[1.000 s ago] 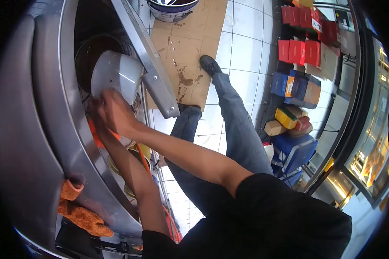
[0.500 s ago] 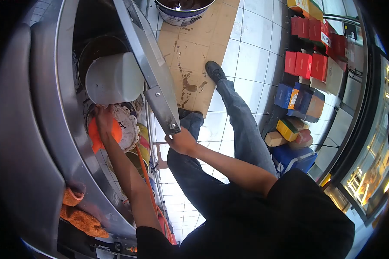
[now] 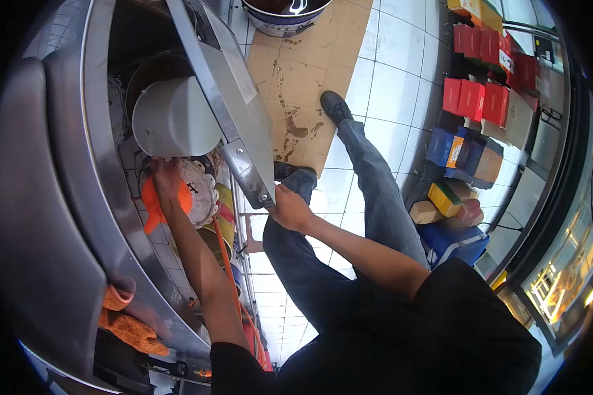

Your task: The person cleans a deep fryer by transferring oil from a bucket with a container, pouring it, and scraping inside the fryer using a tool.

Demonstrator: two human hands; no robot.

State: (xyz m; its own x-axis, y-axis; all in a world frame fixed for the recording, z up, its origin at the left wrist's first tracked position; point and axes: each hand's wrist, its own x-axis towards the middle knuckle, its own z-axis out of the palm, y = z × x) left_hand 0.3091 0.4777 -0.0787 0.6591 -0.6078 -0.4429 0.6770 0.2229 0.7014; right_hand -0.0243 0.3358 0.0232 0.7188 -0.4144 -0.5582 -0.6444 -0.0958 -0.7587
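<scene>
My left hand (image 3: 167,179) reaches into the steel cabinet, its fingers closed at the lower edge of a pale grey plastic container (image 3: 178,118); the fingertips are partly hidden. That container is tilted in front of a dark round pot (image 3: 153,71). Just beneath my left hand lies an orange plastic funnel (image 3: 153,205), on top of a stained white lid (image 3: 202,191) with a scalloped rim. My right hand (image 3: 290,209) grips the lower corner of an open stainless steel door (image 3: 244,155).
A bucket of dark liquid (image 3: 286,18) stands beside stained cardboard (image 3: 296,85) on the tiled floor. Red boxes (image 3: 468,99) and blue boxes (image 3: 464,155) line the right side near a glass case (image 3: 560,276). An orange cloth (image 3: 133,331) hangs at lower left.
The whole view has shifted slightly. My left hand stays at the container's lower edge and my right hand keeps hold of the door corner; the container has barely moved.
</scene>
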